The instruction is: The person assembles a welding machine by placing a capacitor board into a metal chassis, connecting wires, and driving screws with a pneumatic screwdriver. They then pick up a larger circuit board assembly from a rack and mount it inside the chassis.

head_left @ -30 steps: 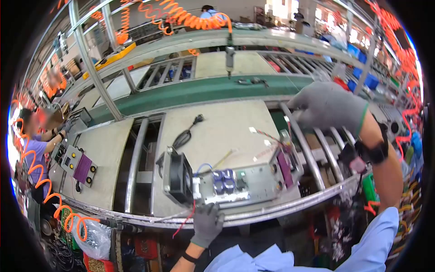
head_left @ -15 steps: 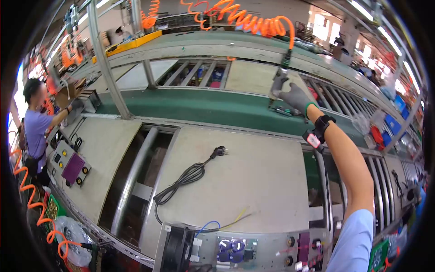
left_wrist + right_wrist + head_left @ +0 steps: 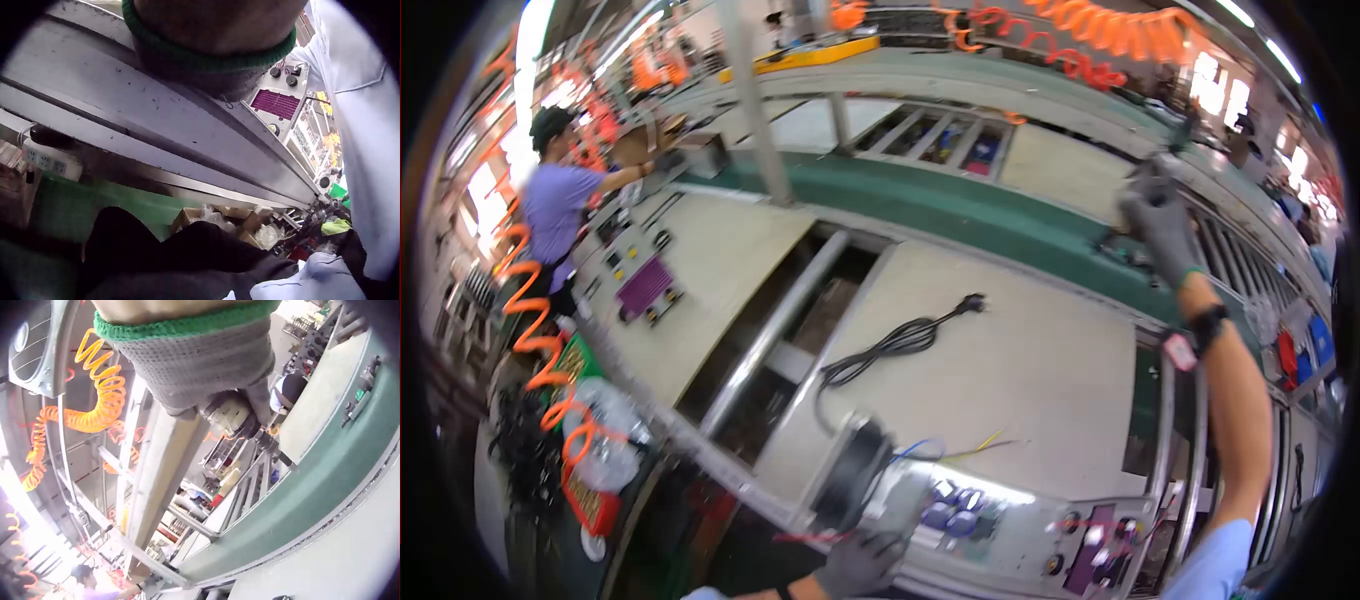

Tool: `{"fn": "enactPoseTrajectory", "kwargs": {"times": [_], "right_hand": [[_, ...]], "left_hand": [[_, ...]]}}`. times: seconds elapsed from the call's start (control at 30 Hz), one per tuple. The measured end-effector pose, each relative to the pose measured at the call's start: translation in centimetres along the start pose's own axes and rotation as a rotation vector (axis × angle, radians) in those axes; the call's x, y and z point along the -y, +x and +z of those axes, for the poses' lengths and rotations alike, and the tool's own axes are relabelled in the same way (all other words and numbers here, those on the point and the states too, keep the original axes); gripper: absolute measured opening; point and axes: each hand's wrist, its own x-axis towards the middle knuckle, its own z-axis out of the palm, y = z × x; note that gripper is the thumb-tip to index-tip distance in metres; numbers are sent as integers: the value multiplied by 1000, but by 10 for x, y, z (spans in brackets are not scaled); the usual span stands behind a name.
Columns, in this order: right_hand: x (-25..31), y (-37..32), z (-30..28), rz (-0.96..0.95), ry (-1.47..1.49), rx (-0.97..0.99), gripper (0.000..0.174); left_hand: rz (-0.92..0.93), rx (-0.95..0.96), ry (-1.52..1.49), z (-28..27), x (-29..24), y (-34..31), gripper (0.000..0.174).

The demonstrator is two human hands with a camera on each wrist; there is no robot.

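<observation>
In the head view, my gloved right hand is raised at the right over the green belt. The right wrist view shows that hand with its fingers curled round a driver tool, its tip pointing away. My gloved left hand rests low at the near edge of an open metal chassis, beside its black fan; blur softens its fingers. Only the cuff and back of the left glove show in the left wrist view. A coiled black power cord lies beyond the chassis.
A green belt runs behind the pale board. Metal rollers flank that board. At the left are another unit with a purple panel, a person in purple and an orange coiled hose. Another tool lies on the belt.
My right hand went from above the rollers to the hanging driver and now grips it. The head view has swung, shifting the benches within it. My left hand remains by the chassis's near edge.
</observation>
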Motion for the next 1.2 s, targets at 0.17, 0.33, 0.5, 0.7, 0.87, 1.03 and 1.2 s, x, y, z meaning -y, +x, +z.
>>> {"fn": "enactPoseTrajectory", "kwargs": {"times": [0.17, 0.33, 0.5, 0.7, 0.87, 1.03, 1.2], "right_hand": [[63, -60, -101, 53, 25, -185, 50], [149, -204, -146, 43, 58, -248, 49], [192, -344, -129, 140, 124, -165, 48], [197, -454, -64, 328, 288, 110, 48], [179, -491, -14, 480, 429, 268, 48], [129, -493, 3, 436, 690, 266, 53], [159, -489, 8, 457, 602, 146, 33]], "left_hand": [[67, -85, 4, -6, 1, 6, 42], [-7, -241, -209, -4, -8, -5, 35], [-31, -570, -152, -77, -4, -69, 28], [-578, -847, 413, -184, 61, -231, 23], [-1010, -988, 808, -247, 122, -395, 40], [-1490, -676, 730, -255, 176, -480, 55], [-1365, -616, 389, -259, 180, -470, 49]]}}
